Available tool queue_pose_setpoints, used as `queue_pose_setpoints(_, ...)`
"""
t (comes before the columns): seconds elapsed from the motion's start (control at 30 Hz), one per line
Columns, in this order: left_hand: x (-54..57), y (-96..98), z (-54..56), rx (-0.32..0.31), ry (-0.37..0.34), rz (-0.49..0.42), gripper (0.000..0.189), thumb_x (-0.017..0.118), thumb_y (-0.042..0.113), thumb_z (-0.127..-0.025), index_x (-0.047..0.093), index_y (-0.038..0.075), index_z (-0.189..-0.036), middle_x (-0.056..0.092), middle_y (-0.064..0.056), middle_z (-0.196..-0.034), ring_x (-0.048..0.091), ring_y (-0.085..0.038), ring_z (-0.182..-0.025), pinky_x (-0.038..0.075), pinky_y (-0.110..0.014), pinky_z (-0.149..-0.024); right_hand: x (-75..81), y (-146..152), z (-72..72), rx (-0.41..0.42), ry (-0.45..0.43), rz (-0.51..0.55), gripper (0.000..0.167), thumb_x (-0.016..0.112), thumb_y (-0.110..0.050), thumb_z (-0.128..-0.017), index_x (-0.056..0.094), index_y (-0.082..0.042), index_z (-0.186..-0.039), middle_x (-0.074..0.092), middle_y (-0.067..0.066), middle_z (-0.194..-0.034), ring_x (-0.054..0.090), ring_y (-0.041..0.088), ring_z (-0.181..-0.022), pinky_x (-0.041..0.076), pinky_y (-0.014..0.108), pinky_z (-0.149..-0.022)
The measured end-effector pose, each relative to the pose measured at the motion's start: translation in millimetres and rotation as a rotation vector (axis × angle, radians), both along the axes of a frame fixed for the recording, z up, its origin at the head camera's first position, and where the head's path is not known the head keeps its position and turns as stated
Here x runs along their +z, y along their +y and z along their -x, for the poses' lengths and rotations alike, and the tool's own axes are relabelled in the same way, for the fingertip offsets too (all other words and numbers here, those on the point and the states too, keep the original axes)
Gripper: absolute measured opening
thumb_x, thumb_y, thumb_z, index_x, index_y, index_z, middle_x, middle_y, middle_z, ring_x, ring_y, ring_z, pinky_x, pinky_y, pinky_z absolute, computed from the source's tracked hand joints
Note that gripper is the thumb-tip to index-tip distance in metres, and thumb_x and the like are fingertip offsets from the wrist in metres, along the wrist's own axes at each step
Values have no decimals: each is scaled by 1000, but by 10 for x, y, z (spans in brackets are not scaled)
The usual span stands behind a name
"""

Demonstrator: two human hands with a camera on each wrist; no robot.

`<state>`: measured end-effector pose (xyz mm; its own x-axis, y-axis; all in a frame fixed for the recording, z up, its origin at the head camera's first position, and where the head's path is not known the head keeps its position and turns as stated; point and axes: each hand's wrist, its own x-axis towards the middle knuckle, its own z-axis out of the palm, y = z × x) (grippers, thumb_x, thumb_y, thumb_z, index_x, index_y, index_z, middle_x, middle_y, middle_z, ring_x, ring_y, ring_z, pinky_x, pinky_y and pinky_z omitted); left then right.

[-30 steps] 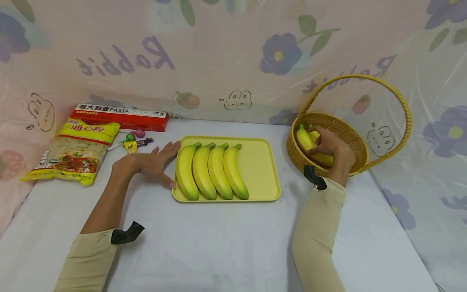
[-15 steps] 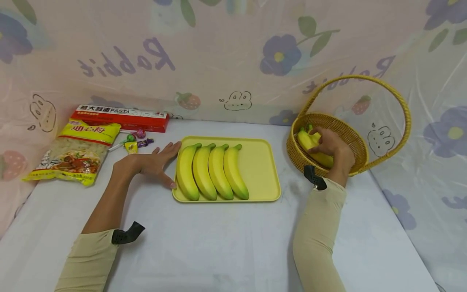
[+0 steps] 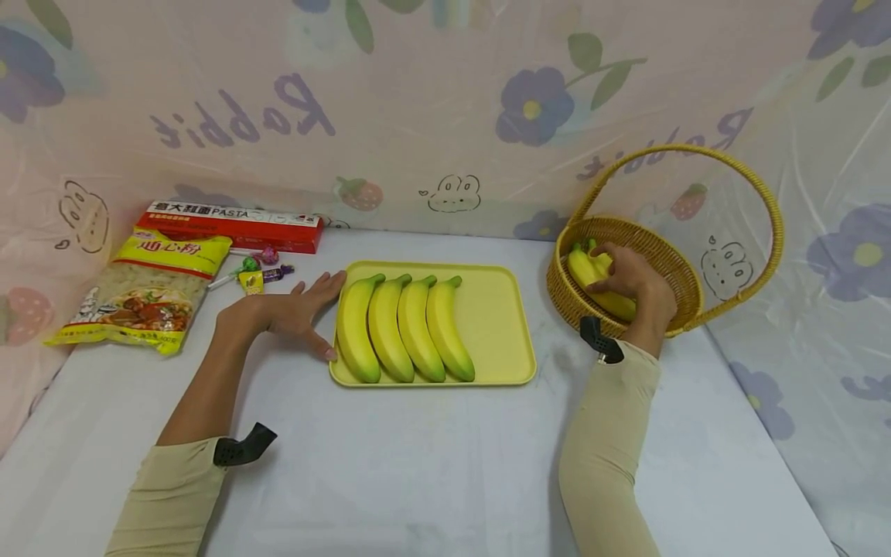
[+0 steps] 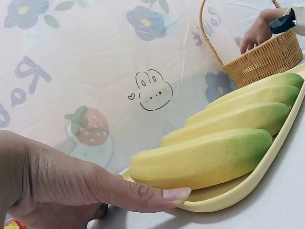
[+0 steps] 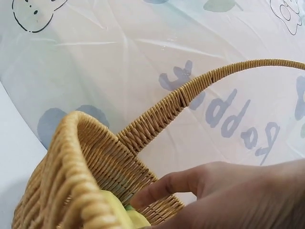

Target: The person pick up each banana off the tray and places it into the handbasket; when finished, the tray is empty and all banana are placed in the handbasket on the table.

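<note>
My left hand (image 3: 295,313) rests at the left edge of a yellow tray (image 3: 497,325), fingers extended, the thumb touching its rim in the left wrist view. Several bananas (image 3: 400,329) lie side by side on the tray's left part, stems pointing away. To the right stands a wicker basket (image 3: 567,298) with a tall arched handle. My right hand (image 3: 636,278) reaches into it, thumb and fingers curled round a banana (image 3: 583,267). At least one more banana seems to lie beside it. Basket wall and hand hide most of them in the right wrist view.
At the back left are a red pasta box (image 3: 264,232), a bag of macaroni (image 3: 149,290) and lollipops (image 3: 250,264) with small wrapped candies (image 3: 277,273). A printed curtain (image 3: 418,100) hangs behind the white table (image 3: 404,464). The basket handle (image 3: 769,205) arches up beside the right arm.
The banana under my right hand has shifted slightly inside the basket since the earliest frame. My left hand, the tray and its bananas stay put.
</note>
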<state>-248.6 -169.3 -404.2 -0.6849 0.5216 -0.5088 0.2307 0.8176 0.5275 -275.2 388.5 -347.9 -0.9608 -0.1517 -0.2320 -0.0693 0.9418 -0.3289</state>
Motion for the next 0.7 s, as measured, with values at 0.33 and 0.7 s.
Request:
queue_pose_setpoints(0.33, 14, 14, -12, 3, 0, 9, 147, 90, 55, -71, -12, 15, -168, -15, -20, -176, -15, -49, -161, -7, -74, -126, -2, -19, -2, -2, -14, 9, 69, 79, -18, -93, 44, 3, -149, 55, 36, -133, 55, 49, -118, 49, 64, -102)
queue_pose_setpoints(0.7, 13, 12, -16, 1, 3, 7, 146, 90, 55, -72, -12, 14, -168, -15, -19, -176, -15, -47, -162, -7, -73, -127, 73, -68, -33, 5, 6, 12, 69, 78, -17, -94, 44, 3, -151, 54, 34, -137, 55, 49, -118, 50, 63, -101)
